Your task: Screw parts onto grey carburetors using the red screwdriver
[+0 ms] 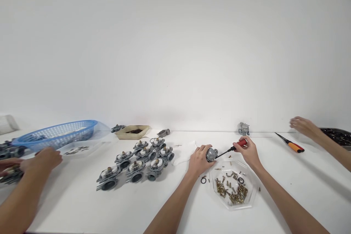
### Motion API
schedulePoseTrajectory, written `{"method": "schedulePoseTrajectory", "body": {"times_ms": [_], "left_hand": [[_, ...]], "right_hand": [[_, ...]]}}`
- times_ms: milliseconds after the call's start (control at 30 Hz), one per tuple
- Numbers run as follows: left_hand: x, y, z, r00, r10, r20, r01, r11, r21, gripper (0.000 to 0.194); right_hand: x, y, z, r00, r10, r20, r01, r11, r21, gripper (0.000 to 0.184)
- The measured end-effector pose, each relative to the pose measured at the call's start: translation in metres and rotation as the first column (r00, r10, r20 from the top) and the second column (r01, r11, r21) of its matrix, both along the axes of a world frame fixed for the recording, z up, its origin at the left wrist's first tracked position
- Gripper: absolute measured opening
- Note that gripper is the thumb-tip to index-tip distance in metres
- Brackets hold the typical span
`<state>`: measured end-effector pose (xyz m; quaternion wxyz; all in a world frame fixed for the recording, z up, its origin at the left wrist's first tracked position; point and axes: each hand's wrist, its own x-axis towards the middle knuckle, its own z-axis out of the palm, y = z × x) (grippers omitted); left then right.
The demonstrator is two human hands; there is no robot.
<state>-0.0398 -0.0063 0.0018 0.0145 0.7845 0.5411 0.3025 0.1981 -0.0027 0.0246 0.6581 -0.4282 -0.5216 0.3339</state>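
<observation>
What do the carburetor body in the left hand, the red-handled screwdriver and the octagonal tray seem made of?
The carburetor body looks like cast aluminium or a similar alloy: dull grey, matte, apparently unpainted. The screwdriver seems to have a glossy red plastic handle and a dark metal shaft. The octagonal tray looks like clear plastic, possibly glass: parts show through it.

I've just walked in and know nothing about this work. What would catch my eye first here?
Your eye would probably go to the middle of the white table, where the left hand grips a small metal carburetor and the right hand holds a red-handled screwdriver with its tip at it. Just below sits a clear octagonal tray of brass fittings. Further left stand grey carburetors, with a blue plastic basket behind them.
</observation>
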Motion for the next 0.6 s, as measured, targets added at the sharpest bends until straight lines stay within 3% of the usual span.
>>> {"method": "schedulePoseTrajectory", "body": {"times_ms": [333, 600], "left_hand": [[0.0, 0.0, -0.002, 0.999, -0.009, 0.034, 0.009, 1.0, 0.003, 0.056], [0.0, 0.001, -0.005, 0.999, -0.013, 0.035, 0.013, 1.0, 0.001, 0.057]], "right_hand": [[-0.001, 0.0, 0.0, 0.999, 0.043, 0.002, -0.043, 0.999, -0.009, 0.051], [0.011, 0.0, 0.0, 0.959, 0.257, 0.118, -0.265, 0.962, 0.066, 0.045]]}}
